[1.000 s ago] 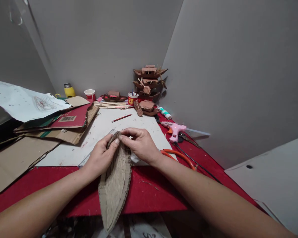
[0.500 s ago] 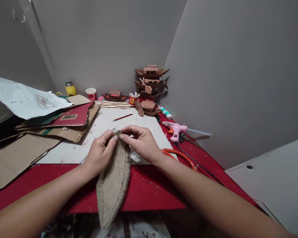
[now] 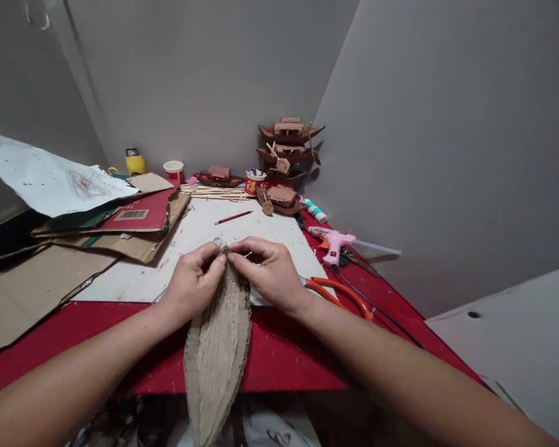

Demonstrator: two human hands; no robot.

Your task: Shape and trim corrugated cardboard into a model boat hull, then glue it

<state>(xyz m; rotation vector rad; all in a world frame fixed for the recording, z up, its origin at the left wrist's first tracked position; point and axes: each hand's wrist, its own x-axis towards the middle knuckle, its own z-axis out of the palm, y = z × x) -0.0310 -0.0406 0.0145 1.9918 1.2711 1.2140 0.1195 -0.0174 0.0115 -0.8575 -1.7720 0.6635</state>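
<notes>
A long cardboard boat hull (image 3: 218,347), pointed at its ends and showing corrugated edges, slopes from the white board down past the table's front edge. My left hand (image 3: 196,277) pinches its far tip from the left, thumb and forefinger closed. Across from it, my right hand (image 3: 268,272) grips the same tip between thumb and fingers. A small pale piece (image 3: 220,243) lies just beyond the fingertips; what it is I cannot make out. Orange-handled scissors (image 3: 338,292) lie by my right wrist, their blades partly hidden.
Cardboard sheets (image 3: 116,245) are piled at the left. A pencil (image 3: 233,217) lies on the white board (image 3: 200,223). Thin sticks (image 3: 218,194) and finished model boats (image 3: 289,152) stand at the back. A pink glue gun (image 3: 333,242) with its cord rests at the right.
The view has shifted slightly. The hull's near end now reaches lower in the view, its inside facing me more squarely. Both hands keep pinching the far tip.
</notes>
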